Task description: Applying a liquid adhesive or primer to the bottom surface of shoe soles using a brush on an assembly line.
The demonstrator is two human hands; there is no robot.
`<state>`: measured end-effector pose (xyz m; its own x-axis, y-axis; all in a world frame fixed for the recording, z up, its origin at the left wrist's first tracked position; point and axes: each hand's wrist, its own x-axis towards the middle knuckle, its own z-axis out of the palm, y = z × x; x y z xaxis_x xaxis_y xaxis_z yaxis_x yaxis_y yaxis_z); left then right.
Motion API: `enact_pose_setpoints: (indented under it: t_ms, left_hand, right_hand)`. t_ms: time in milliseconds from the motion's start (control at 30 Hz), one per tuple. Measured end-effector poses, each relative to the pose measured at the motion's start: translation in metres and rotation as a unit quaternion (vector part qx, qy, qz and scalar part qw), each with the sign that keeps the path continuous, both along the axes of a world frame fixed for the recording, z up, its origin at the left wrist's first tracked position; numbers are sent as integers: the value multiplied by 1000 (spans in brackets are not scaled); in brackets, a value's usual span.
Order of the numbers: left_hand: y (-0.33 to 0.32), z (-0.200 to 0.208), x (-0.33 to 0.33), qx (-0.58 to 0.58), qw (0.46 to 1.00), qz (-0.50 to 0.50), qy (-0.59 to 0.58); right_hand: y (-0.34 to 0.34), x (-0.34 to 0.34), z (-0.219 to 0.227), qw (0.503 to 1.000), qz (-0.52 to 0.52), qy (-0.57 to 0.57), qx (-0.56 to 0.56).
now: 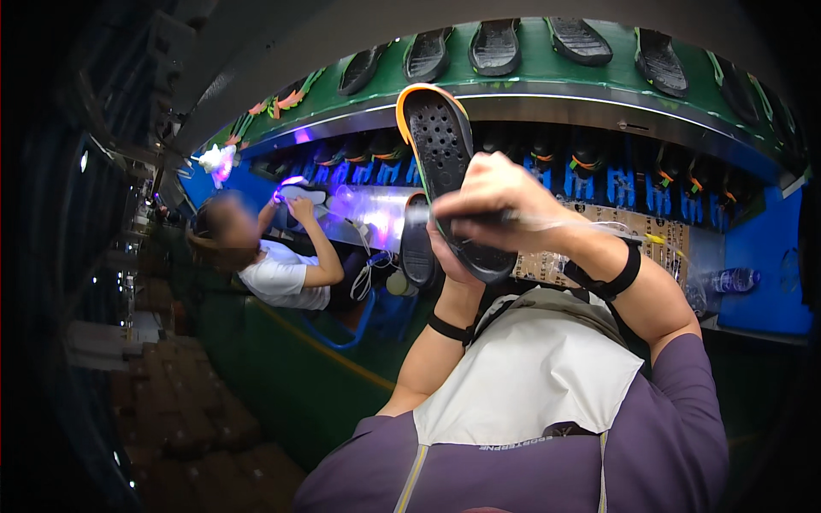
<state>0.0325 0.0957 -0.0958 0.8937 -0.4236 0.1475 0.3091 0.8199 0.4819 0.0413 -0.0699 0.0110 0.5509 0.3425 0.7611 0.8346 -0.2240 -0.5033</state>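
A black shoe sole [445,145] with an orange and green rim and a patch of round holes is held up in front of me, tilted with its far end toward the belt. My left hand [455,261] grips its near end from below and the side. Over the sole's middle, my right hand [496,192] is closed and partly blurred. A pale streak shows beside its fingers, but I cannot make out what it holds. A second black sole [416,248] rests just left of my left hand.
Black soles [496,47] lie along a green conveyor belt [532,79] beyond a metal edge. Under it, shoes hang on blue racks [580,181]. A co-worker [282,274] handles a shoe under purple light on the left. A plastic bottle [734,280] lies at right.
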Motion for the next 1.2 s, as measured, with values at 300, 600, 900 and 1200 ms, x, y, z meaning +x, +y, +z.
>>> enact_pose_setpoints:
  t_ms: [300,600,900,1200]
  left_hand:
    - [19,-2,9,37,996,42,-63]
    - [23,27,23,-192,978,-80,-8]
    - [34,40,38,-132,989,-70,-15]
    - [42,45,56,-98,974,-186,-87]
  right_hand:
    - [2,-8,5,999,30,9,-20]
    - [-1,-19,11,993,-23,48,-101]
    - [-4,-21,16,985,57,71,-144]
    - [-13,-22,17,973,134,87,-168]
